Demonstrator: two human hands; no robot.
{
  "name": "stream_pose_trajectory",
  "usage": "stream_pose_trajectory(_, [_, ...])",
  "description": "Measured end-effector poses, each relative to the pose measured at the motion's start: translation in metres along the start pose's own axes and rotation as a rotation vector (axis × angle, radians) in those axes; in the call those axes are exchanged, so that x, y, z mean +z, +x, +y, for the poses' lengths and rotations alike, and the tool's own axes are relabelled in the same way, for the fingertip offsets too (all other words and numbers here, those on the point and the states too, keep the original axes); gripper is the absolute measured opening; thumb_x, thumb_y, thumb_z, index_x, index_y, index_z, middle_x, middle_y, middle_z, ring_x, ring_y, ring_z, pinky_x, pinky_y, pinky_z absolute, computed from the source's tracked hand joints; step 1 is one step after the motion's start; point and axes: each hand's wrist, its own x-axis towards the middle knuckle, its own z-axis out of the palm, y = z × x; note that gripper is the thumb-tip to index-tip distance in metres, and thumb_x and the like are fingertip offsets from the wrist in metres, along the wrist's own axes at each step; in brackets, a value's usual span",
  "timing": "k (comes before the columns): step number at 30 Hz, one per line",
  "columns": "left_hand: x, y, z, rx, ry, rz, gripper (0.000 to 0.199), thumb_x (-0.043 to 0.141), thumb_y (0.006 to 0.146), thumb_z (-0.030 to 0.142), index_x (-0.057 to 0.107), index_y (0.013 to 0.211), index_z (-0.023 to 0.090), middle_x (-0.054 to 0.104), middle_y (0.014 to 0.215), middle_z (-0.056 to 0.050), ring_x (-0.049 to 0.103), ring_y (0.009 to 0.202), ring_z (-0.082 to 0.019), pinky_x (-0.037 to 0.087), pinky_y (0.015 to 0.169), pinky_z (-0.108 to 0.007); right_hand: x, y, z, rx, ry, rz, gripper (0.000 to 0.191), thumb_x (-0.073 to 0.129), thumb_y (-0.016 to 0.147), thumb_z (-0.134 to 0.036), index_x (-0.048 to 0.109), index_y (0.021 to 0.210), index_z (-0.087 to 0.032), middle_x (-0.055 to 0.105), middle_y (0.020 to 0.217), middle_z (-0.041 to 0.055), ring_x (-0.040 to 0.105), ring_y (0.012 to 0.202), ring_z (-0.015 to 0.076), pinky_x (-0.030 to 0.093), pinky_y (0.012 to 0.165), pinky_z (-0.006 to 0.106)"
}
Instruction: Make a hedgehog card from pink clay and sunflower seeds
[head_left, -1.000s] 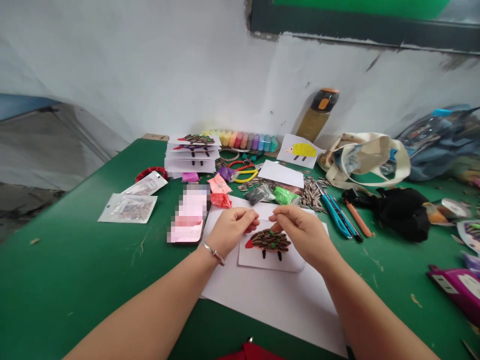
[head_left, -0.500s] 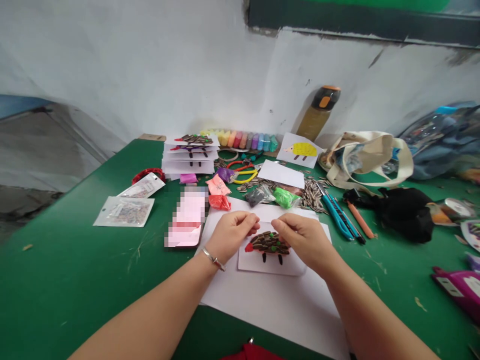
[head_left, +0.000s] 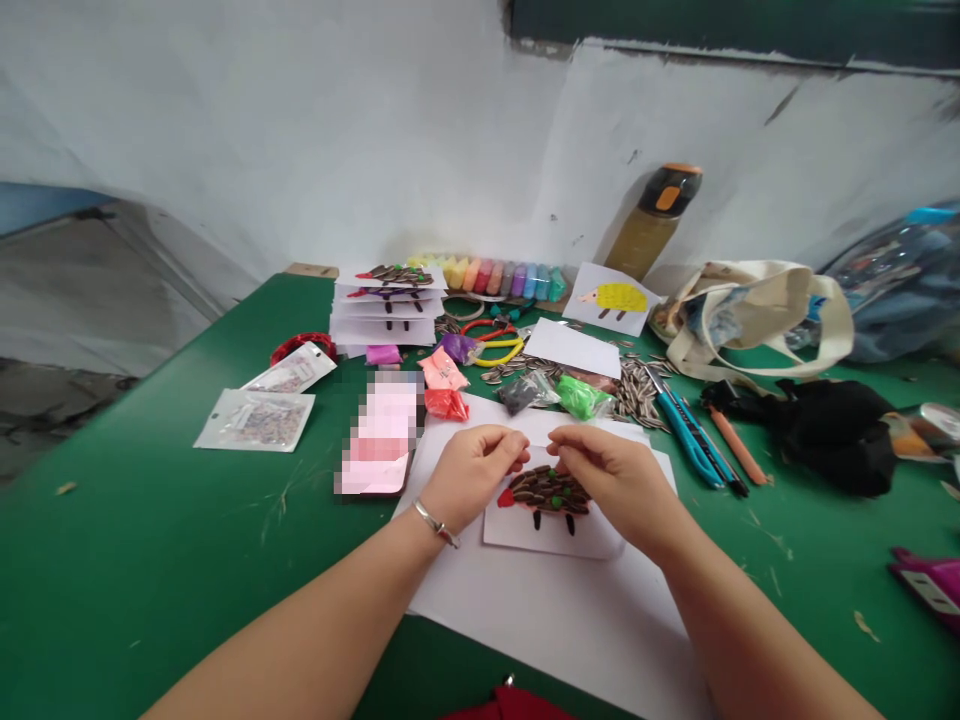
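Both hands hover over a white card (head_left: 506, 535) that bears a hedgehog made of striped sunflower seeds (head_left: 538, 488), with a red snout, green dots and black legs. At the card's upper left, my left hand (head_left: 480, 470) is closed, thumb against the curled fingers. My right hand (head_left: 626, 485) pinches at the upper right, a small gap from the left, and covers part of the hedgehog. Anything in either pinch is too small to make out. Under the card lie large white sheets (head_left: 540, 620). Beyond the hands sit packets of black clay (head_left: 525, 392) and green clay (head_left: 585, 397).
Left of the sheets are a phone (head_left: 382, 435) and bead packets (head_left: 255, 420). Behind stand stacked hedgehog cards (head_left: 386, 325) and a row of coloured clay (head_left: 506, 280). Loose seeds (head_left: 637, 393), a blue cutter (head_left: 686, 435), a bottle (head_left: 652, 225) and a cloth bag (head_left: 757, 320) are rightward.
The whole view has shifted slightly. My right hand's fingers look a little straighter at the tips, while both hands stay close together above the card.
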Motion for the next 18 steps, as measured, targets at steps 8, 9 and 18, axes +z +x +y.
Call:
stream_pose_trajectory(8, [0.0,0.0,0.0,-0.016,-0.013,0.007,0.028,0.058,0.081,0.04,0.07,0.079,0.014,0.07,0.081,-0.008,0.063,0.076,-0.017,0.051,0.069,-0.028,-0.004,-0.001,-0.011,0.009,-0.049,0.0,0.018,0.056,0.082,-0.037,0.061,0.074,-0.022,0.059,0.064,-0.0021,0.053,0.061,0.0136,0.04,0.056,0.024])
stream_pose_trajectory(9, [0.0,0.0,0.0,-0.014,-0.016,0.007,0.028,0.058,0.081,0.04,0.07,0.079,0.014,0.07,0.081,-0.008,0.064,0.076,-0.018,0.051,0.07,-0.028,-0.004,-0.001,-0.011,0.011,-0.043,0.003,0.017,0.058,0.081,-0.037,0.059,0.072,-0.022,0.059,0.063,-0.0024,0.052,0.059,0.0133,0.04,0.055,0.024])
stream_pose_trajectory(18, [0.001,0.001,-0.002,-0.011,-0.005,0.018,0.028,0.059,0.08,0.041,0.07,0.079,0.016,0.071,0.081,-0.008,0.064,0.076,-0.019,0.051,0.07,-0.029,-0.005,-0.001,-0.009,-0.016,-0.076,0.002,0.019,0.052,0.085,-0.034,0.065,0.076,-0.023,0.063,0.067,-0.0018,0.056,0.063,0.0142,0.042,0.059,0.026])
